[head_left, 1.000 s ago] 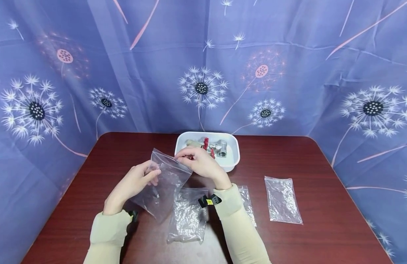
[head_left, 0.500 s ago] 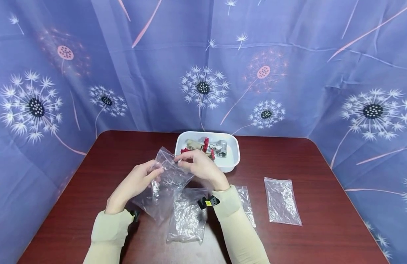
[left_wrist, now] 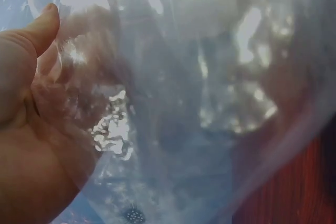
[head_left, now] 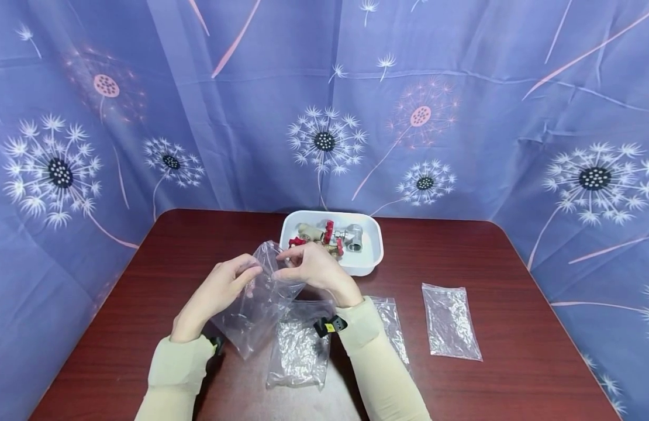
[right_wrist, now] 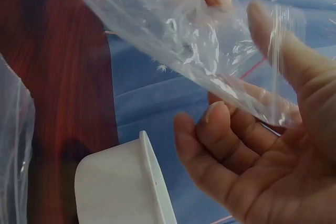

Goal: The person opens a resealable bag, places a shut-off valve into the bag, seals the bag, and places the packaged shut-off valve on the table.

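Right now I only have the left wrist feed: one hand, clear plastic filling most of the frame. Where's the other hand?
Observer: At the same clear bag. In the head view the right hand is at its upper right part, across from the left hand.
Operator: Anything just beyond it?
Observer: A white tray at the far side of the table, holding metal fittings, with red handles among them.
Operator: Other bags out?
Observer: Three: a middle bag, a half-hidden bag behind the right sleeve, and a far-right bag.
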Demonstrator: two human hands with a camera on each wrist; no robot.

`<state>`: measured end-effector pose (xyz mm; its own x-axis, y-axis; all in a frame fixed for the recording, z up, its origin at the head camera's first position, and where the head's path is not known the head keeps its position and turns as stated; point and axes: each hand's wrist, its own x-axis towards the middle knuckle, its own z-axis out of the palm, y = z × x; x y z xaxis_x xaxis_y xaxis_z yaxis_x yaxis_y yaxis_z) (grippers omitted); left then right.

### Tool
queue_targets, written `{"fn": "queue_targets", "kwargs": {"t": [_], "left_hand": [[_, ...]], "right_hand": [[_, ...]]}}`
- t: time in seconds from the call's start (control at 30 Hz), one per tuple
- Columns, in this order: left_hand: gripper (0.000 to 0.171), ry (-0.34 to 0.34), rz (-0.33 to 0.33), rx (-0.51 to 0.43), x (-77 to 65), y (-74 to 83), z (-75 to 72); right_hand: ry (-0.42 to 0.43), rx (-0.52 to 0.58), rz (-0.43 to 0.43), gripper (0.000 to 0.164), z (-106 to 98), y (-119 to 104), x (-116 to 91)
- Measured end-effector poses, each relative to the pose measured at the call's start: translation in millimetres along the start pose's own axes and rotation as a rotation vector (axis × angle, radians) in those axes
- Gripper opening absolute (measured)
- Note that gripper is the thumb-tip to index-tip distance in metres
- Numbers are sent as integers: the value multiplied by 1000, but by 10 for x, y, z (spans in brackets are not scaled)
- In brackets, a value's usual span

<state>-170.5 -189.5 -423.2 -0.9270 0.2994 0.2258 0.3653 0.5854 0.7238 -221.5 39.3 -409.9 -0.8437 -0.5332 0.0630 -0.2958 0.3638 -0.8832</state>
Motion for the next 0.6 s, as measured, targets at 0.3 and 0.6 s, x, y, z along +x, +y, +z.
{"fn": "queue_targets", "kwargs": {"t": [0.3, 0.6], "left_hand": [[5, -19, 12, -21, 17, 42, 11], [6, -11, 40, 20, 19, -16, 35]], "right_hand": [[-65, -132, -62, 54, -30, 11, 7], [-103, -151, -80, 57, -19, 13, 20]]}}
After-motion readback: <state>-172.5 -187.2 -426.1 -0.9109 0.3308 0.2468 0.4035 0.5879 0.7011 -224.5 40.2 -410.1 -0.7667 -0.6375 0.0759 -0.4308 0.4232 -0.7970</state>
